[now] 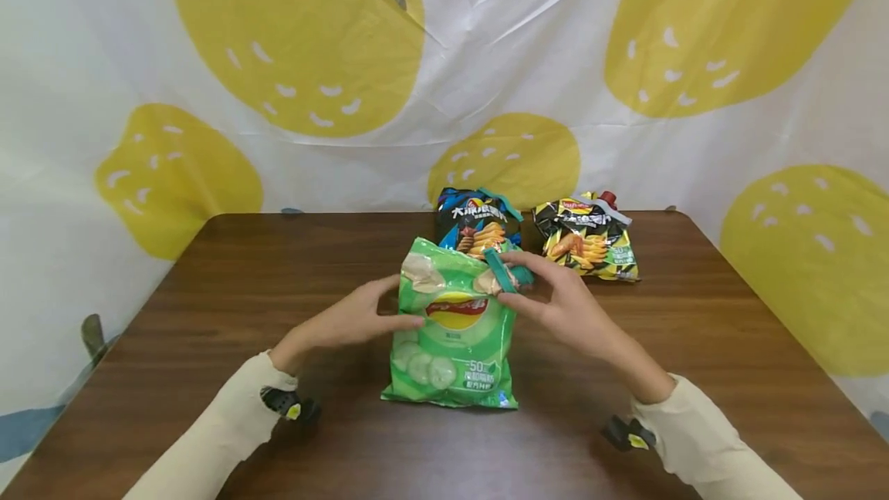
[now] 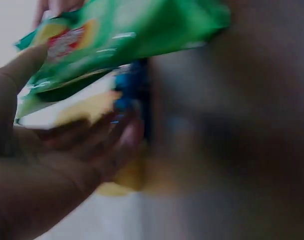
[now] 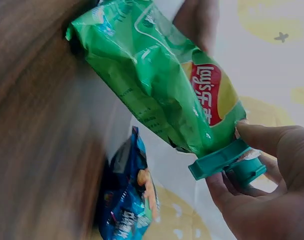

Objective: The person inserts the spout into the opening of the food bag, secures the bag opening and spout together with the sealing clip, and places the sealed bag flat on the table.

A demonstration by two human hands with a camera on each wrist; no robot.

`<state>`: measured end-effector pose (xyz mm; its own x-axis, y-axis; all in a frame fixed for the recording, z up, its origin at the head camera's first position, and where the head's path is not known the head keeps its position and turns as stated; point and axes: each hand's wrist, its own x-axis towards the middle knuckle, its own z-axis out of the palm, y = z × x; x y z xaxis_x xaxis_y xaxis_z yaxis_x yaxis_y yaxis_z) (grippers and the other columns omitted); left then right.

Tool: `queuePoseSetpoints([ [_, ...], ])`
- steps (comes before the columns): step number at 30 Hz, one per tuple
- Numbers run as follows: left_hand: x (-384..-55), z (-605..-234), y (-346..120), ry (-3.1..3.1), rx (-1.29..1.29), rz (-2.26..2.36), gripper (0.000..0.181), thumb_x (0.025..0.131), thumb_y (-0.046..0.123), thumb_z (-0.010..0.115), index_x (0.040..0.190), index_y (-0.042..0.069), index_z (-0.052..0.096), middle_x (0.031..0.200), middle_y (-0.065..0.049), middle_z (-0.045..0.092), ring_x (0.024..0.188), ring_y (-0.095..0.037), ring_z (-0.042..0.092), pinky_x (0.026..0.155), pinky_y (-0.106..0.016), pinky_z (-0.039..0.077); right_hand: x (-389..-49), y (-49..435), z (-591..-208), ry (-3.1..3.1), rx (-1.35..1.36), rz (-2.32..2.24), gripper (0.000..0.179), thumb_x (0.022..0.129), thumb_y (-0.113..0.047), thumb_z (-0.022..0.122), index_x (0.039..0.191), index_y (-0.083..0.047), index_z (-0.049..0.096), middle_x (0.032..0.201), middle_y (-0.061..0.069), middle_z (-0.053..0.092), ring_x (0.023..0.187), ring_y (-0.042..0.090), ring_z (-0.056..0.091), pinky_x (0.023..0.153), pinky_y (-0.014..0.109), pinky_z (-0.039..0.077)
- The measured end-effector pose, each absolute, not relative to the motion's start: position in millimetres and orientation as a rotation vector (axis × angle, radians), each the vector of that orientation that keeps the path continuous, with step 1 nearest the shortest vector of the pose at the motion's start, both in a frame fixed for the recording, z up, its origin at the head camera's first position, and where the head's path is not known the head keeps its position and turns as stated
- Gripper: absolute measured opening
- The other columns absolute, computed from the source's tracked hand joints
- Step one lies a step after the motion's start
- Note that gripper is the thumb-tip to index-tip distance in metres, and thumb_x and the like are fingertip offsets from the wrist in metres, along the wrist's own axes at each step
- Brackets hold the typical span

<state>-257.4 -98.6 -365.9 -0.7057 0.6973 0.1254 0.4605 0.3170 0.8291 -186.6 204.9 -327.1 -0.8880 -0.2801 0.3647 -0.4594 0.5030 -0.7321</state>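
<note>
A green Lay's chip bag stands upright near the middle of the table, its front facing me. A teal bag clip with a cap crosses its top right corner. My right hand grips that corner beside the clip, thumb in front and fingers behind. At the bag's left edge is my left hand, its thumb across the front. In the left wrist view its fingers stretch out loosely, with a gap between them and the bag.
Behind the green bag stands a blue chip bag with a teal clip. To its right, a black and yellow chip bag carries a grey clip and a red cap. A lemon-print cloth hangs behind the wooden table.
</note>
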Motion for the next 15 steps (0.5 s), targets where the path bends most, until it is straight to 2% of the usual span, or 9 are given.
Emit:
queuePoseSetpoints([
  [2, -253.1, -378.4, -100.9, 2.232, 1.089, 1.333, 0.055, 0.094, 0.027, 0.070, 0.141, 0.009, 0.049, 0.128, -0.006, 0.062, 0.114, -0.018, 0.060, 0.098, -0.038, 0.049, -187.1, 203.5, -331.3, -2.542, 0.643, 1.342, 0.047, 0.090, -0.012, 0.074, 0.135, -0.011, 0.059, 0.115, 0.008, 0.066, 0.093, 0.018, 0.069, 0.079, 0.030, 0.057],
  [5, -247.2, -389.3, -102.0, 2.176, 1.145, 1.384, 0.049, 0.096, 0.018, 0.067, 0.140, 0.007, 0.049, 0.127, -0.009, 0.063, 0.109, -0.018, 0.063, 0.093, -0.034, 0.052, -184.3, 202.5, -336.9, -2.582, 0.635, 1.257, 0.054, 0.091, -0.014, 0.073, 0.142, -0.016, 0.054, 0.115, 0.008, 0.067, 0.094, 0.017, 0.070, 0.082, 0.032, 0.057],
  [10, -242.1, -389.8, -114.5, 2.237, 1.148, 1.479, 0.047, 0.096, 0.009, 0.065, 0.140, 0.008, 0.050, 0.127, -0.010, 0.062, 0.108, -0.020, 0.062, 0.089, -0.032, 0.053, -167.6, 200.5, -338.2, -2.676, 0.598, 1.008, 0.069, 0.093, -0.013, 0.072, 0.152, -0.026, 0.039, 0.116, 0.007, 0.069, 0.096, 0.015, 0.070, 0.085, 0.037, 0.056],
  [12, -241.2, -388.4, -123.7, 2.262, 1.111, 1.505, 0.046, 0.096, 0.008, 0.065, 0.140, 0.007, 0.050, 0.126, -0.012, 0.062, 0.107, -0.021, 0.062, 0.088, -0.033, 0.053, -160.1, 196.5, -338.7, -2.687, 0.611, 0.969, 0.062, 0.093, -0.009, 0.071, 0.147, -0.021, 0.043, 0.114, 0.009, 0.069, 0.097, 0.017, 0.070, 0.084, 0.039, 0.056],
  [15, -240.4, -386.6, -138.8, 2.278, 1.036, 1.555, 0.046, 0.096, 0.007, 0.065, 0.139, 0.003, 0.050, 0.127, -0.015, 0.062, 0.108, -0.023, 0.062, 0.087, -0.032, 0.054, -152.8, 184.6, -341.2, -2.748, 0.677, 1.016, 0.038, 0.094, -0.011, 0.069, 0.128, -0.016, 0.055, 0.112, 0.009, 0.070, 0.097, 0.021, 0.070, 0.084, 0.039, 0.056],
])
